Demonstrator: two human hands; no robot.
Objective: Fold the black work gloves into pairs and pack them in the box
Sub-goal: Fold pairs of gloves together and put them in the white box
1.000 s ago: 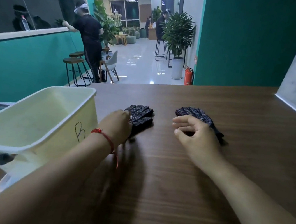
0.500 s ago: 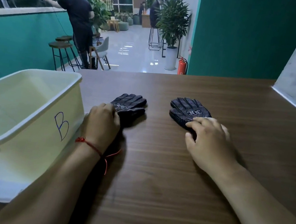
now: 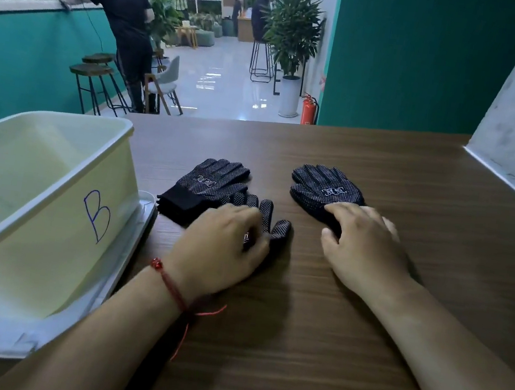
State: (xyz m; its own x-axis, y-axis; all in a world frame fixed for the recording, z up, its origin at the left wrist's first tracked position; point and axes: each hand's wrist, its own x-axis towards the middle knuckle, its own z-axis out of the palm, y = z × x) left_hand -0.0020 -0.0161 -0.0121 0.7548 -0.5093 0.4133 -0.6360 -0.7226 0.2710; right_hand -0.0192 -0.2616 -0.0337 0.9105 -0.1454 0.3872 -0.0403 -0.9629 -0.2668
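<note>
Fingers: left hand (image 3: pixel 221 249) curled down on loose glove (image 3: pixel 273 226); right hand (image 3: pixel 365 245) flat, spread, on right glove (image 3: pixel 324 189) cuff; neither lifts anything.
Stack (image 3: pixel 206 188): touching loose glove, toward box (image 3: pixel 39 199).
Axis: loose glove points away from box, toward right glove.
Nearer hand: left.
Box: beside stack, looks empty.
Next, likely: pair loose with right glove.

We only get one view here, a wide-angle cam up on the person's head, tilted forward and down across the wooden table (image 3: pixel 333 303). It sits close over both forearms, which come in from 6 o'clock. The cream box (image 3: pixel 52 200) crowds 9 o'clock, and the far hallway bends away at 12. No second view to compare overlap with.
</note>
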